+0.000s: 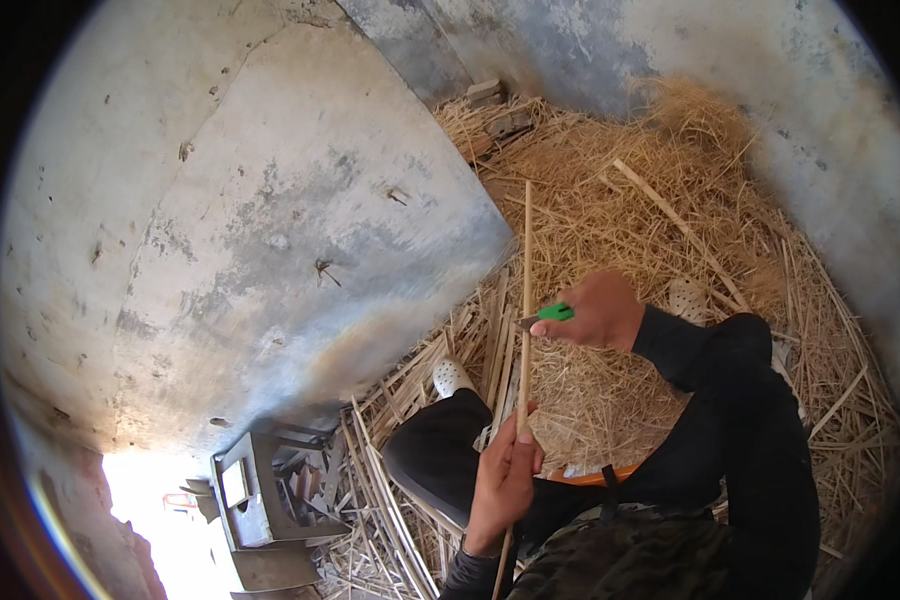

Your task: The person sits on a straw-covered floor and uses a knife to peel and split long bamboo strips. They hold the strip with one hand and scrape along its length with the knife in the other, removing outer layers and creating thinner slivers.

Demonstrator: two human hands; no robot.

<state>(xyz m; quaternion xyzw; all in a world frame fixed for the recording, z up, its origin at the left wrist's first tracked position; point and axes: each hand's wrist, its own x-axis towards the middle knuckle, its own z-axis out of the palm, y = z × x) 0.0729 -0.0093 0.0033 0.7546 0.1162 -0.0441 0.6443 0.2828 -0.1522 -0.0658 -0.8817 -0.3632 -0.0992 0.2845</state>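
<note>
A long, thin, pale wooden strip (526,265) runs upright through the middle of the view and down past my lap. My left hand (505,478) is closed round its lower part, near my knee. Higher up, my right hand (598,310) grips a green-handled utility knife (554,313). The knife's dark blade meets the strip from the right side; how deep it sits I cannot tell. Most of the handle is hidden in my fist.
Straw-like shavings (620,240) heap over the floor ahead, with a loose strip (680,230) on them. Long strips (395,500) lie at my left. A weathered wall (320,200) juts in at left. A wooden cabinet (270,495) holding scraps stands near a bright opening (165,510).
</note>
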